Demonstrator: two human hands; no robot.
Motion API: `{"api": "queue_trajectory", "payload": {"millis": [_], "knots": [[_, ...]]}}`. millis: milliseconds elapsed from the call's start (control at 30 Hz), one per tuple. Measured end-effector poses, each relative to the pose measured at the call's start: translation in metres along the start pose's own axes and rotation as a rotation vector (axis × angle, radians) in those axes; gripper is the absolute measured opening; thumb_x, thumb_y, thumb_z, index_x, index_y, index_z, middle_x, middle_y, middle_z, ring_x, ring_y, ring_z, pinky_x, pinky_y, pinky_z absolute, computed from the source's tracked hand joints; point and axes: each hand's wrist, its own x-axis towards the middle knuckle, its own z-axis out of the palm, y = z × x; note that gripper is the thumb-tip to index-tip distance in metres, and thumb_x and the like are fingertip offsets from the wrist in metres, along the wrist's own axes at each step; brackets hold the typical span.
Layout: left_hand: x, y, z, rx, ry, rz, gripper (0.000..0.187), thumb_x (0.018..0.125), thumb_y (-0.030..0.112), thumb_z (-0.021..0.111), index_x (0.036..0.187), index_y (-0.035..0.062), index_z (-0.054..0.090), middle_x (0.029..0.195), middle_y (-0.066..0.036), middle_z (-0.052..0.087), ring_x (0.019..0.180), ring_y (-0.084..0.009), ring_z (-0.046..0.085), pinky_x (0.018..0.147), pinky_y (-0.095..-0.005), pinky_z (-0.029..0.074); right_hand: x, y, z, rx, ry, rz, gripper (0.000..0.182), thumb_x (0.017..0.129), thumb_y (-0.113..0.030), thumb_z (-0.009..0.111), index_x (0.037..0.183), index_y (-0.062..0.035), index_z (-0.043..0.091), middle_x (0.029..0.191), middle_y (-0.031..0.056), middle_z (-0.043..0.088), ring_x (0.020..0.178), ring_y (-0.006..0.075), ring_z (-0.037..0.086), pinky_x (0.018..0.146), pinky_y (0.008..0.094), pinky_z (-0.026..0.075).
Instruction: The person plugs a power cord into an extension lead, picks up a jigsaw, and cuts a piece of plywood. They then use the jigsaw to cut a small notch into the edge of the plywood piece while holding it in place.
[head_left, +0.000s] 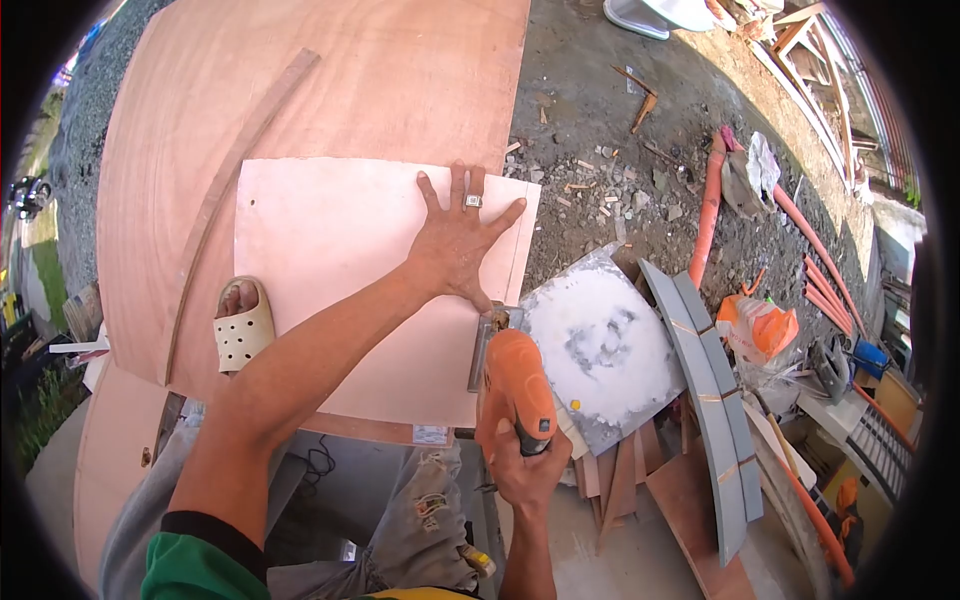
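My left hand [452,245] lies flat with fingers spread on a pale plywood piece [330,230], pressing near its right edge. A ring is on one finger. My right hand [525,462] is wrapped round the handle of an orange jigsaw [515,375]. The jigsaw's metal base rests on the right edge of the plywood, just below my left thumb; its blade is hidden. A thin line runs along the board's right side, above the tool. Under this piece is a larger plywood sheet [400,70].
A long wood strip [230,170] lies on the large sheet. A foot in a cream clog [244,335] stands on the plywood. To the right are a white-dusted board [600,345], grey strapped panels [705,390], orange pipes [708,205] and rubble.
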Motion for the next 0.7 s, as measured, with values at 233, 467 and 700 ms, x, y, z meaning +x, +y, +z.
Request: {"api": "queue_trajectory", "payload": {"millis": [233, 467, 700], "knots": [[0.000, -0.001, -0.001, 0.005, 0.012, 0.000, 0.151, 0.037, 0.082, 0.083, 0.163, 0.0263, 0.022, 0.159, -0.037, 0.019, 0.147, -0.0624, 0.010, 0.104, -0.0859, 0.016, 0.000, 0.008, -0.001, 0.106, -0.014, 0.024, 0.022, 0.088, -0.014, 0.072, 0.098, 0.0048, 0.064, 0.078, 0.0046, 0.063, 0.073, 0.0096, 0.055, 0.066, 0.0291, 0.048], [0.003, -0.007, 0.000, -0.001, 0.013, 0.035, 0.151, 0.037, 0.084, 0.081, 0.163, 0.0260, 0.023, 0.159, -0.040, 0.015, 0.148, -0.0616, 0.009, 0.115, -0.0771, 0.007, 0.002, -0.001, -0.002, 0.077, -0.020, 0.067, 0.022, 0.088, -0.013, 0.071, 0.099, 0.0051, 0.065, 0.078, 0.0057, 0.064, 0.073, 0.0096, 0.056, 0.065, 0.0292, 0.048], [0.000, -0.015, 0.021, -0.106, 0.172, 0.083, 0.146, 0.037, 0.081, 0.082, 0.161, 0.0271, 0.030, 0.159, -0.039, 0.014, 0.149, -0.0593, 0.004, 0.116, -0.0753, 0.004, 0.005, -0.005, -0.003, 0.043, -0.046, 0.039, 0.020, 0.087, -0.011, 0.069, 0.099, 0.0043, 0.064, 0.076, 0.0047, 0.063, 0.072, 0.0092, 0.056, 0.065, 0.0284, 0.048]]}}
